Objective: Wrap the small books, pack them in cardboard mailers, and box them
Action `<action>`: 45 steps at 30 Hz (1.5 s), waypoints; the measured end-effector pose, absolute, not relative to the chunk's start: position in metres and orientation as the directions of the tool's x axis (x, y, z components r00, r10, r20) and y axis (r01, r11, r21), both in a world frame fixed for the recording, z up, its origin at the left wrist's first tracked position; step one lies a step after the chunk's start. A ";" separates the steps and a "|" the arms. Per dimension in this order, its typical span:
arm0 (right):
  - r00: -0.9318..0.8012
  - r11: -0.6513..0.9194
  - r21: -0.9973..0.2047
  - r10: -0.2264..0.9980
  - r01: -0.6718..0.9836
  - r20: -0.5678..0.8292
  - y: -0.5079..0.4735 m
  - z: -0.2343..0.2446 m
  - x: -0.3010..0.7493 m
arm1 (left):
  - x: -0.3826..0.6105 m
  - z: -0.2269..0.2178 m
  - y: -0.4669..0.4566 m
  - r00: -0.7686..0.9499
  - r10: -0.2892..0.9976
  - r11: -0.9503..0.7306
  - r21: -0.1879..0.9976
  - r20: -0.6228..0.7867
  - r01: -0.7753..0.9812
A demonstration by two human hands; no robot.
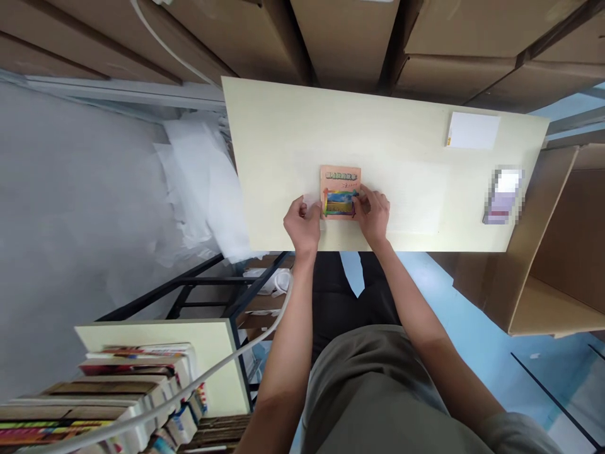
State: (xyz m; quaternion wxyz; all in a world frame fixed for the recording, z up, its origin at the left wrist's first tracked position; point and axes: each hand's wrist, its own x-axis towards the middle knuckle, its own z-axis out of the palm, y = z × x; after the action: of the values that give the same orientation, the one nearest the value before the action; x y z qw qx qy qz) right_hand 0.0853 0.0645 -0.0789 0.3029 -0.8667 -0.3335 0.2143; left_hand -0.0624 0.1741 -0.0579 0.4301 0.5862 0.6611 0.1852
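A small book (pixel 340 178) with an orange-pink cover, dark lettering and a landscape picture lies flat on the pale tabletop (pixel 283 126). At its lower left edge is my left hand (pixel 303 226), fingers curled and thumb tip against the book's side. A pale, see-through patch shows between that thumb and forefinger; whether it is film is hard to tell. My right hand (pixel 375 214) grips the book's right edge, thumb on the cover and forefinger along the side. Faint sheet-like outlines show on the tabletop around the book.
Toward the tabletop's right end lie a white box-like item (pixel 474 130) and a blurred-out item (pixel 503 197). An open cardboard box (pixel 543 252) stands beyond that end. Cardboard boxes (pixel 345 38) line the back. Books (pixel 118 391) are stacked lower left, with a pale cable (pixel 236 353) crossing there.
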 end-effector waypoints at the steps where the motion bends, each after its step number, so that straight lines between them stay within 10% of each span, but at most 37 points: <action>1: 0.683 -0.602 -0.659 0.708 0.452 -0.178 0.065 -0.079 0.085 | -0.062 -0.055 0.172 0.105 0.946 0.174 0.751 -0.308 0.637; 15: 0.664 -0.591 -0.654 0.727 0.472 -0.177 0.067 -0.066 0.088 | -0.052 -0.052 0.163 0.542 0.823 -0.245 0.754 -0.170 0.609; 24: 0.368 -0.399 -0.610 0.911 0.684 -0.184 0.117 -0.044 0.098 | -0.052 -0.055 0.159 0.476 0.852 -0.141 0.780 -0.218 0.610; 45: 0.410 -0.448 -0.664 0.884 0.599 -0.226 0.107 -0.066 0.128 | -0.039 -0.055 0.173 0.247 0.825 0.249 0.719 -0.508 0.649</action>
State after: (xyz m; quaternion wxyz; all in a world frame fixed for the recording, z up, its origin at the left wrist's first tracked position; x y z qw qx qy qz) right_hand 0.1275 0.1066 -0.0661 0.2497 -0.8017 -0.4623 0.2851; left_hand -0.0389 0.1732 -0.0549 0.5053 0.6068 0.6074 0.0870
